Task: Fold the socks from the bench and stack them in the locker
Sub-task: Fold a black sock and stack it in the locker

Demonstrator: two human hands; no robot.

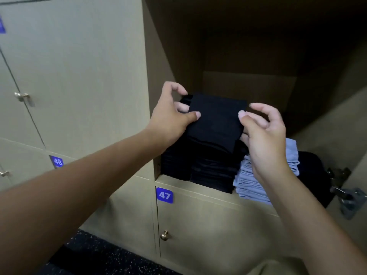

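**Folded black sock held at the open locker**

I see both of my hands raised at the mouth of the open locker [248,80], gripping one folded black sock [215,120] between them. My left hand [170,116] pinches the sock's left edge, thumb lying on top and fingers tucked under it, the index finger curled above. My right hand [262,133] pinches the right edge the same way, thumb tip on the top face, the other fingers bent behind and below.

The sock sits flat and level, just above the tall black stack [210,167] that stands at the locker's front left; I cannot tell whether it touches the top of that stack. Just right of the black stack, touching it, is a lower blue stack [248,181], partly hidden behind my right wrist. Further right in the locker lies a dark bundle [313,167], too shadowed to make out. A metal hinge [345,195] shows at the locker's right edge.

Below the locker is a shut door with the tag 47 [164,195] and a brass knob [164,235]. To the locker's left, a tag 48 [57,161] marks another door.
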